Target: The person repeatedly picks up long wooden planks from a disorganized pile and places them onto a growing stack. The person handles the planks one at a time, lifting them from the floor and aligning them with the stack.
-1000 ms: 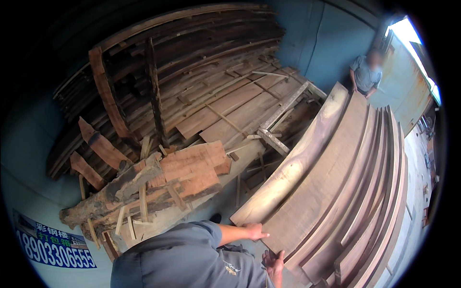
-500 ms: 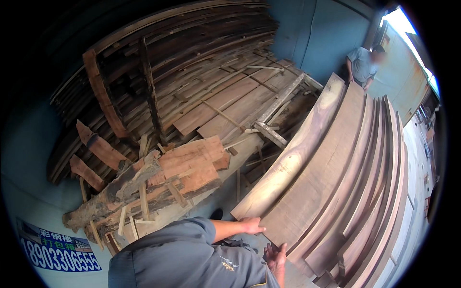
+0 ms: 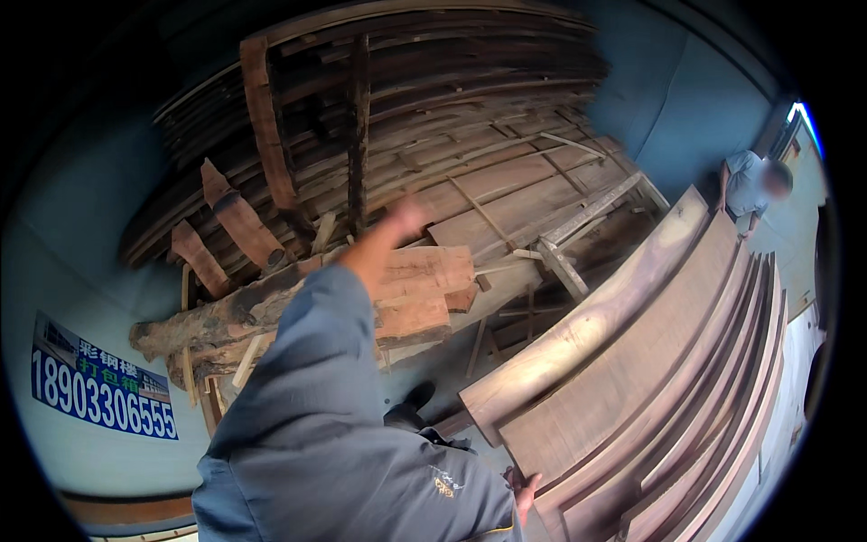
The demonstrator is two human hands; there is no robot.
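Note:
My left hand (image 3: 408, 219) is lifted over the wood on the left, arm stretched forward. It is smeared by motion, so its fingers do not show clearly. A wide brown wooden plank (image 3: 623, 352) stands tilted on its edge, its near end by my body. My right hand (image 3: 526, 497) grips the lower near corner of this plank, partly hidden by my jacket. Beside it on the left leans a paler wooden slab (image 3: 591, 312). At the far end a co-worker (image 3: 748, 185) has both hands at the tops of the boards.
Several more boards (image 3: 722, 379) lean in a row on the right. To the left lie rough bark-edged slabs (image 3: 226, 312) and short offcuts. Behind them rises a large stack of planks (image 3: 452, 90). A metal frame (image 3: 591, 212) stands between. A printed sign (image 3: 104, 375) hangs on the left wall.
My left hand has left the plank's near end and swung up and left. The right hand stays at the plank's corner. The view has turned left.

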